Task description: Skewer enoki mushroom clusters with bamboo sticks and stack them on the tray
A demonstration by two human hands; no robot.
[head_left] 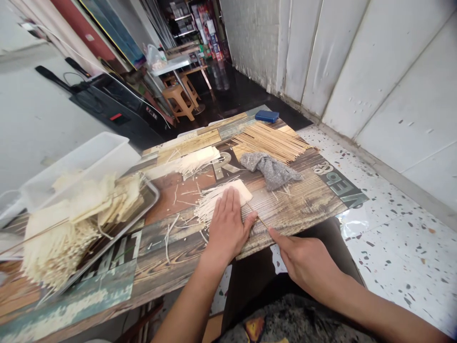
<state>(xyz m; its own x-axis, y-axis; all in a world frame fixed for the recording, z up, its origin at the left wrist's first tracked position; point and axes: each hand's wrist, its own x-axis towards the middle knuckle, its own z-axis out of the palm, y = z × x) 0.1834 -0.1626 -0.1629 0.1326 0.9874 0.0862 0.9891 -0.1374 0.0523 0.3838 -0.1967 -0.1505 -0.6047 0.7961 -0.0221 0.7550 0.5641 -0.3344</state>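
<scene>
My left hand [228, 219] lies flat, fingers stretched, on a bundle of enoki mushrooms [207, 202] whose right end is a pale, smooth block [243, 190]. Whether that block is a wrapper or the mushroom base, I cannot tell. Between the fingers of my right hand [303, 259] is a thin bamboo skewer [263, 222], its far end meeting the block's near right edge. Its tip is hidden. Farther back lies another enoki bundle [200, 159]. To the right of it are a crumpled grey cloth [269, 170] and a spread of loose skewers [273, 140].
A metal tray [153, 190] at left holds piled, skewered enoki [64, 243], beside a white plastic bin [85, 159]. Loose mushroom strands [167, 236] litter the patterned table [157, 274]. A blue box [267, 116] sits at the far corner; a pale wall [342, 62] stands right.
</scene>
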